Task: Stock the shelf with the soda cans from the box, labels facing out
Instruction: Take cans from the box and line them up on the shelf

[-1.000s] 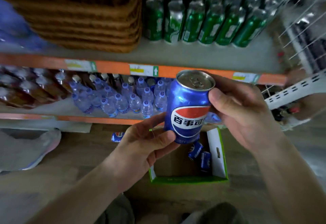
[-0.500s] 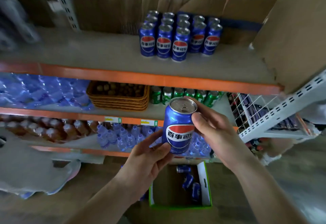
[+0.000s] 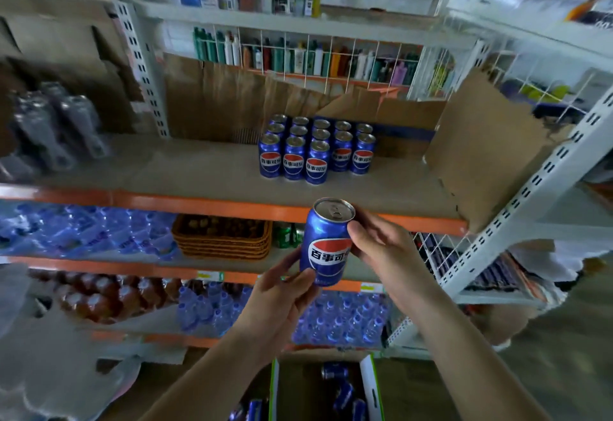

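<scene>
1. A cardboard box (image 3: 371, 387) with a green edge sits on the floor at the bottom of the view. A few blue cans lie on their sides inside it.
2. A brown woven basket (image 3: 222, 241) sits on a lower shelf. It holds small brown things that are too blurry to name.
3. The top shelf (image 3: 199, 172) has an orange front edge. A block of blue soda cans (image 3: 316, 152) stands on it in neat rows, with the red and white labels facing out.
4. Both hands hold one blue soda can (image 3: 326, 241) upright, in front of and just below the orange edge. Its label faces the camera.
5. The left hand (image 3: 282, 301) grips the bottom of the can, thumb on the front and fingers curled behind.
6. The right hand (image 3: 381, 251) grips the side of the can, thumb pressed on the label.
7. Half a second ago the view was lower. Now the camera has tipped up, so racks of small bottles (image 3: 298, 55) show higher up.
8. The can has gone up closer to the top shelf. Both hands hold it the same way as before.
9. The box now sits lower in the view.
</scene>
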